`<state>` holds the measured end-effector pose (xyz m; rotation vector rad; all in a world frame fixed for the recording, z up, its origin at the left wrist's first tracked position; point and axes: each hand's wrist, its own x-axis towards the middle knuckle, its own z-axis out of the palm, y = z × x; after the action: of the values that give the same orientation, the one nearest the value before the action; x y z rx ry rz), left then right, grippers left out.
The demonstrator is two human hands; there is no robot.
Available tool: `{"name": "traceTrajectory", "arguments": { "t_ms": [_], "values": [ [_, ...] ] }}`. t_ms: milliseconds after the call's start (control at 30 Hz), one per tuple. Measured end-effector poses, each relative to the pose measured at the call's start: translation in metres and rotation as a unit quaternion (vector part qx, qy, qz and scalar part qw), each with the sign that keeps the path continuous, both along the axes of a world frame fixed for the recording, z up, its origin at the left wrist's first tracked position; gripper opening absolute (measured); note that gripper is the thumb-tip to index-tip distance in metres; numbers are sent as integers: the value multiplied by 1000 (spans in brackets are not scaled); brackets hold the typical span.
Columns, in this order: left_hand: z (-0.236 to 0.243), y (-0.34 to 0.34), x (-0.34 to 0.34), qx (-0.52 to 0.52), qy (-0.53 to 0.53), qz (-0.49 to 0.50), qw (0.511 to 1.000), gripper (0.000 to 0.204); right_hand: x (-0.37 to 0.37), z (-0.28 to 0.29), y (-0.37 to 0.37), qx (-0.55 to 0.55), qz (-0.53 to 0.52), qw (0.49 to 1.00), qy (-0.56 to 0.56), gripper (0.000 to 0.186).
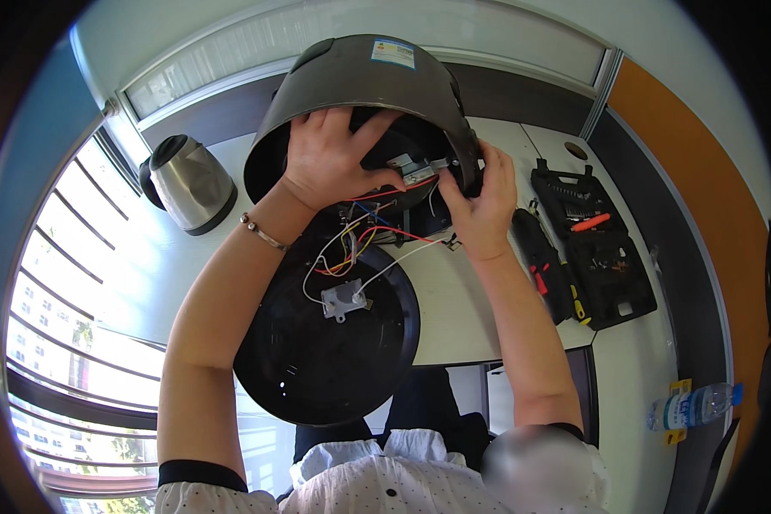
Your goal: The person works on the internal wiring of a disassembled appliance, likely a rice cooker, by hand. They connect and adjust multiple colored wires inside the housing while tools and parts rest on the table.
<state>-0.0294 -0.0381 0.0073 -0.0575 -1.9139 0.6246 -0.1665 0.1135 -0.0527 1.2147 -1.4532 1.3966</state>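
Observation:
A dark grey rounded appliance housing [360,81], probably a cooker's body, lies tipped with its open underside toward me. My left hand [330,158] reaches in at its opening with fingers spread, the fingertips against the inner wall. On the right, my right hand [488,201] grips the rim, thumb inside and fingers outside. Between the hands, a metal bracket [415,169] shows inside. Red, yellow, blue and white wires [360,231] run out of the housing. They hang over a round black bottom cover [325,360], where a small translucent plastic box [344,299] sits on the wires.
A steel kettle [193,184] stands at the left. On the right lie an open black tool case [595,248] and a black tool with red parts [540,261]. A water bottle [694,407] is at the lower right. The bottom cover overhangs the table's front edge.

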Motion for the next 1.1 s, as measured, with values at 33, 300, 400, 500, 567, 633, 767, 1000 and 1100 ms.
{"name": "traceTrajectory", "arguments": {
  "t_ms": [33,300,400,500,567,633,767,1000,1100],
  "values": [
    [-1,1,0,3,-1,2,1000,74,1,0,1,-1,4,1000,-6,47],
    [0,7,7,46,-53,-1,998,82,-2,-3,0,12,-2,1000,-14,48],
    [5,9,13,64,-87,-5,994,85,-1,-3,0,7,0,1000,-16,48],
    [9,12,14,72,-96,-12,993,83,-1,-3,0,4,-10,1000,-5,48],
    [10,12,16,85,-106,-28,990,80,-1,-3,1,2,-7,1000,-3,47],
    [10,10,18,99,-109,-48,988,78,-2,-3,0,-3,0,1000,-6,47],
    [7,6,19,116,-100,-66,986,75,-1,-4,-3,-10,6,1000,2,47],
    [4,6,20,125,-104,-61,985,73,-8,-9,-3,3,36,999,-13,46],
    [5,3,19,135,-98,-91,982,68,-5,-9,-2,4,44,998,-37,43]
  ]
}}
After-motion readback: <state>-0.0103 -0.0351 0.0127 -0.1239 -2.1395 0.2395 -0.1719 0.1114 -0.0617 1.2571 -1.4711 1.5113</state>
